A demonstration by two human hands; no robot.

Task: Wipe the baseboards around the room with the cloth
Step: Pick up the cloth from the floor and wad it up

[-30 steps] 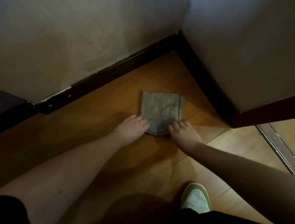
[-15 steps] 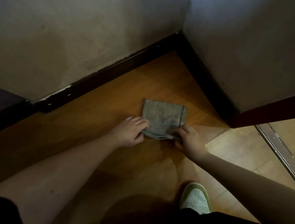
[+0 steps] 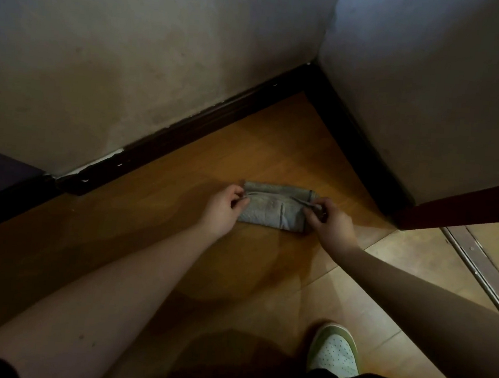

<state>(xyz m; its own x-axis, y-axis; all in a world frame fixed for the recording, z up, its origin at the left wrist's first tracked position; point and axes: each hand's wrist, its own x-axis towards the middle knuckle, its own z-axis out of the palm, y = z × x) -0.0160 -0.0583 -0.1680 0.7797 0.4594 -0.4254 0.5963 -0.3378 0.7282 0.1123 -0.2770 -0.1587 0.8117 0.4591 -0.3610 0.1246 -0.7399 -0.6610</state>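
The left hand (image 3: 225, 209) pinches the left end of the gray cloth (image 3: 273, 213), at 9 o'clock from its middle. The cloth lies folded on the wood floor (image 3: 153, 240), near the dark baseboard (image 3: 167, 148) but not touching it. The right hand (image 3: 331, 223) pinches the end at 3 o'clock. If one pinch slips, the fold could flop open, and a loose cloth would wipe badly.
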